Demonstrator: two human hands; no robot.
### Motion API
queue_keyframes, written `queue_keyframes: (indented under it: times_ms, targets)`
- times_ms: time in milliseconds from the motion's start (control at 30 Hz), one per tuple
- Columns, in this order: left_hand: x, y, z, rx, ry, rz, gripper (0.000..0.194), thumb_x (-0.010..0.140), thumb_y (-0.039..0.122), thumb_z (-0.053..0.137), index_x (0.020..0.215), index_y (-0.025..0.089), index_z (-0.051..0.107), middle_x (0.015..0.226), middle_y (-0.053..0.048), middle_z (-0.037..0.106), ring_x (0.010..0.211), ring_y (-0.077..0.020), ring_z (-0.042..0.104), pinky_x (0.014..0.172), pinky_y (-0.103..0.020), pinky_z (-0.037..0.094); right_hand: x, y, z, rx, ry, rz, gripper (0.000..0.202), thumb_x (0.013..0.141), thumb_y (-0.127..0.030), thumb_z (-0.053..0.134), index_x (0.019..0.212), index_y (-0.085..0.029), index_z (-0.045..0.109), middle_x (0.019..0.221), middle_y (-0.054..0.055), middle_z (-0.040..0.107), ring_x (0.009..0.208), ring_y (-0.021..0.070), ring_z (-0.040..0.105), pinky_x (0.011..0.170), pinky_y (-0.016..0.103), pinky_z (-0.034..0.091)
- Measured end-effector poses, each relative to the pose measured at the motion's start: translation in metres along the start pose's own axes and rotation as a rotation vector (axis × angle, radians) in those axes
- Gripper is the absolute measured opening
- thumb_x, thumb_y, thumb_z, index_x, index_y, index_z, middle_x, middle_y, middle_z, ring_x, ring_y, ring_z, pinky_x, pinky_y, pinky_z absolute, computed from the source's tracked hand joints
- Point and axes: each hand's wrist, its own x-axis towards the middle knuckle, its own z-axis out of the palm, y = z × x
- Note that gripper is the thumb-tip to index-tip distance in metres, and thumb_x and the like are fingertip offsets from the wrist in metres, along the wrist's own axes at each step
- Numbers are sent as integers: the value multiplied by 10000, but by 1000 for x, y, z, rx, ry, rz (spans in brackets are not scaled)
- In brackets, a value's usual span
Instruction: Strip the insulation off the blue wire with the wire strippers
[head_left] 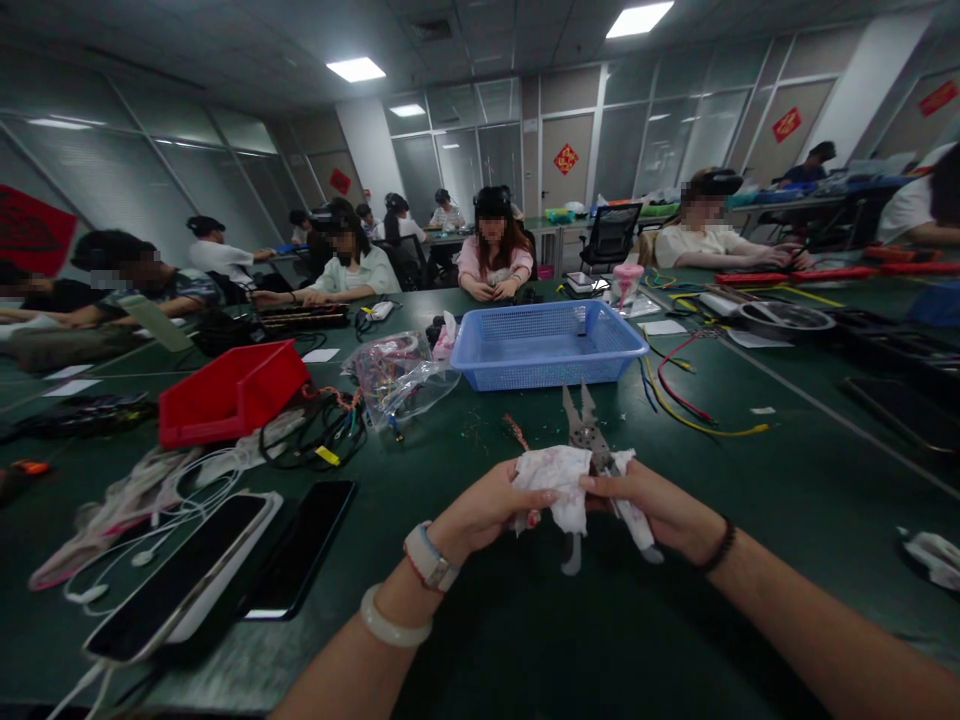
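Observation:
Wire strippers point(590, 437) are held in front of me with their jaws pointing away, slightly parted. Crumpled white tissue point(553, 478) covers much of their handles, and the grey handle ends stick out below. My left hand point(491, 510) pinches the tissue at the left handle, thumb on top. On the other side, my right hand point(660, 497) grips the right handle, its thumb reaching to the middle; most of its fingers are hidden underneath. A frayed copper wire end point(516, 432) shows just beyond my left hand.
Ahead stands a blue plastic basket point(551, 375). Left of it lie a clear bag of wires point(401, 375), a red bin point(234, 395), a black phone point(304, 550) and a white-cased phone point(184, 575) with earphones. Coloured cables point(686, 400) lie to the right. Several people sit around.

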Motion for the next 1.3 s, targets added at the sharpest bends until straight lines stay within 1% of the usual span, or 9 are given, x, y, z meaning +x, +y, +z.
queue_keyframes:
  times_ms: [167,300,400,467,600,733,967,1133,1300]
  targets:
    - [0,-1,-1,-105,9,17,563,589,278,866,1074,117,630,707,21,607,474,-28,466,431,-150,354,-2,-5,3,17,7,-14,436,712,-206,752,1126,-143,629,1115,115,681,918,201,678,900,381,525]
    - [-4,4,4,26,28,33,559,607,268,853,1094,134,614,733,9,637,467,-40,498,423,-155,376,-1,-3,3,34,39,6,396,699,-193,759,1073,-140,639,1071,101,696,903,193,678,878,362,533]
    - [-7,4,11,149,93,81,427,613,302,844,925,121,615,679,17,622,463,-54,520,436,-168,403,1,1,2,53,57,42,361,690,-182,758,1032,-138,651,1035,90,705,892,185,678,884,349,522]
    - [-9,3,16,188,81,99,389,614,326,839,829,130,582,668,18,618,472,-65,538,456,-181,427,2,4,3,89,53,68,366,673,-163,758,1024,-142,657,1026,84,708,889,186,679,878,342,519]
    - [-12,-2,26,212,25,102,388,620,346,827,765,145,529,675,9,617,494,-85,562,484,-209,464,4,6,6,172,9,98,395,654,-120,732,1043,-146,666,1031,81,711,892,185,681,862,310,513]
    - [-11,-3,28,241,31,69,383,636,351,812,791,142,530,661,5,615,484,-92,566,475,-216,464,4,5,7,209,-19,76,439,649,-102,710,1081,-159,664,1085,76,700,963,194,669,911,306,489]
    - [-5,-5,14,182,8,-12,426,615,338,826,884,128,571,685,-5,639,478,-84,557,490,-213,459,6,6,2,240,-63,17,481,683,-111,699,1155,-163,626,1163,85,667,1099,220,613,1046,387,396]
    - [-4,-5,7,198,-6,-45,409,631,333,812,900,112,598,730,-32,660,505,-84,559,497,-203,432,10,10,-5,237,-99,-19,474,723,-126,692,1187,-168,606,1183,98,653,1154,227,576,1051,410,390]
    - [-5,-4,8,205,18,-38,403,633,323,807,911,109,609,735,-32,659,504,-84,554,493,-202,419,9,10,-6,272,-95,-7,457,727,-92,684,1174,-156,616,1185,101,654,1152,218,581,1052,379,399]
